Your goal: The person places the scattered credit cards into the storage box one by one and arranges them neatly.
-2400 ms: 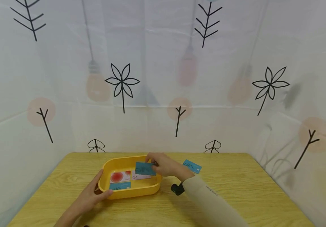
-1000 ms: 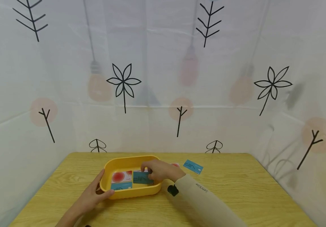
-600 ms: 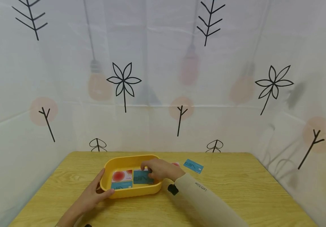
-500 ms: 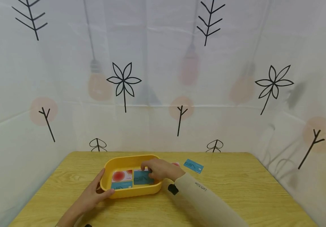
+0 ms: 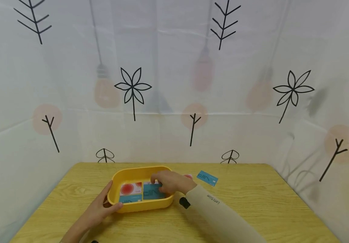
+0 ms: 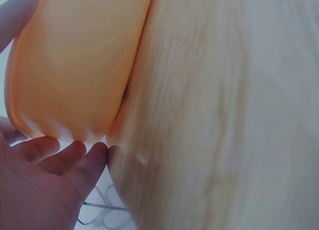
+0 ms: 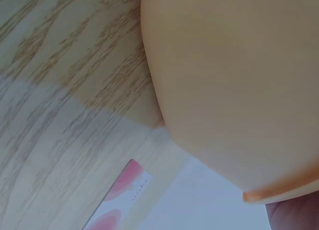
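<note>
A yellow plastic tray (image 5: 144, 205) stands on the table. My left hand (image 5: 96, 210) grips its left end, thumb on the front rim; in the left wrist view the fingers (image 6: 75, 157) press the outer wall. Reaching over the right end, my right hand (image 5: 174, 182) pinches a blue card (image 5: 151, 192) low inside the tray; its fingertips are partly hidden. To that card's left lie a white card with red circles (image 5: 127, 189) and another blue card (image 5: 130, 198). Part of a pinkish card (image 5: 156, 182) shows behind the pinched one.
On the wooden table (image 5: 247, 202), right of the tray, lie a blue card (image 5: 207, 178) and a red-and-white card (image 5: 188, 176), mostly hidden by the right hand. A patterned white curtain (image 5: 168, 135) hangs behind the table.
My right hand has lowered the blue card into the tray's right part and shifted it slightly toward the front. The red-and-white card on the table has come into view. My left hand keeps its hold.
</note>
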The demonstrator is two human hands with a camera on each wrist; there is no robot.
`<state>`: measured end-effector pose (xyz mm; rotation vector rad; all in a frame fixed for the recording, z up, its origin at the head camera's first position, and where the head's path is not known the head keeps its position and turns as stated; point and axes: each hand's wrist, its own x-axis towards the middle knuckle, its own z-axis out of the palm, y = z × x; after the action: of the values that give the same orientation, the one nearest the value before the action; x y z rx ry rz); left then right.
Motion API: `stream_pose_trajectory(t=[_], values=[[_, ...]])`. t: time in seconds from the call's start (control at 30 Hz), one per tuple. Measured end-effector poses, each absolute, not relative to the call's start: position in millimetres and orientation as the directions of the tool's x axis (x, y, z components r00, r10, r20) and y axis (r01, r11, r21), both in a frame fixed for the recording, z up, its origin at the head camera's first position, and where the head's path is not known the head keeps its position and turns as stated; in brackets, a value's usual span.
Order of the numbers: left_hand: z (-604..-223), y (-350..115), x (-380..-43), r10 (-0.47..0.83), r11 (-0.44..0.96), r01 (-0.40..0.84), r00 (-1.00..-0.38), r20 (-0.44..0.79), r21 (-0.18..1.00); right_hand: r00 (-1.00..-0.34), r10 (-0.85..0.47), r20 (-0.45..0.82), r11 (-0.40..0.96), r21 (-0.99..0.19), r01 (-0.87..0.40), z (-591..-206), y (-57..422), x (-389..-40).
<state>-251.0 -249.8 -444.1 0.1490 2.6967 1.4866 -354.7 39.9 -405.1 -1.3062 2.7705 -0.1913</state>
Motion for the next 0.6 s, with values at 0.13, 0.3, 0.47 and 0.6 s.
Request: stream_pose_trajectory(t=[0.13,0.3,0.47,0.6], values=[[-445.2,-249.7,-251.7,0.112,0.524,0.059,-0.994,0.000,0.849,-0.641,-0.767,-0.031,0.638,-0.150,-0.756,-404.2,39.2,-352.9],[-445.6,-249.9,-252.0,0.117,0.513,0.068,-0.993,0.009,0.856,-0.647,-0.761,-0.055,0.646,-0.159,-0.746,-402.1,38.0,-350.2],[-445.2,-249.7,-251.6,0.120,0.512,0.072,-0.993,0.012,0.856,-0.656,-0.751,-0.069,0.658,-0.147,-0.738,-405.2,36.2,-350.9],[-444.6,-249.3,-251.0,0.117,0.517,0.068,-0.993,0.009,0.853,-0.658,-0.749,-0.080,0.662,-0.135,-0.737,-406.3,35.3,-350.8]])
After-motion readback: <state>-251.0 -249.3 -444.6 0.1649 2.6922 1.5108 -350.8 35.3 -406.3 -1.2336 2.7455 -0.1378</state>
